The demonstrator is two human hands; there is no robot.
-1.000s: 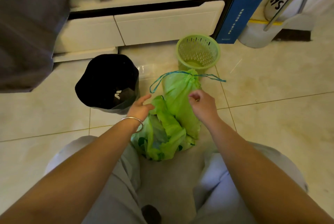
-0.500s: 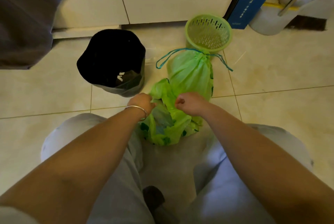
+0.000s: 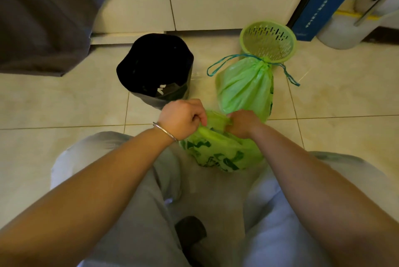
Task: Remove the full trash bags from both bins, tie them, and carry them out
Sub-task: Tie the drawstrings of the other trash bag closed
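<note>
You crouched over a pale tiled floor (image 3: pixel 64 102), knees in light grey trousers framing the lower half of the view. Your left hand (image 3: pixel 181 121), with a thin silver bangle (image 3: pixel 165 132) at the wrist, was clenched around a bunched edge of a light green plastic trash bag printed with dark green marks (image 3: pixel 222 155), which sat on the floor between your knees. Your right hand (image 3: pixel 243 123) was clenched on the same bag's gathered top, just beside the left hand, the two grips nearly touching. Directly beyond your hands stood a second light green drawstring trash bag (image 3: pixel 245 87), its neck already cinched shut by a blue-green cord (image 3: pixel 218 65) that looped out to either side. Behind that bag, touching its top, sat a small lime green perforated plastic bin (image 3: pixel 268 40), with no bag in it. To the left of the tied bag, well apart from it, stood a round bin lined with a black bag (image 3: pixel 155 68), its mouth open. Along the top ran white cabinet drawers (image 3: pixel 233 3), with a blue carton (image 3: pixel 319 5) at the right and dark grey fabric (image 3: pixel 47 12) at upper left.
</note>
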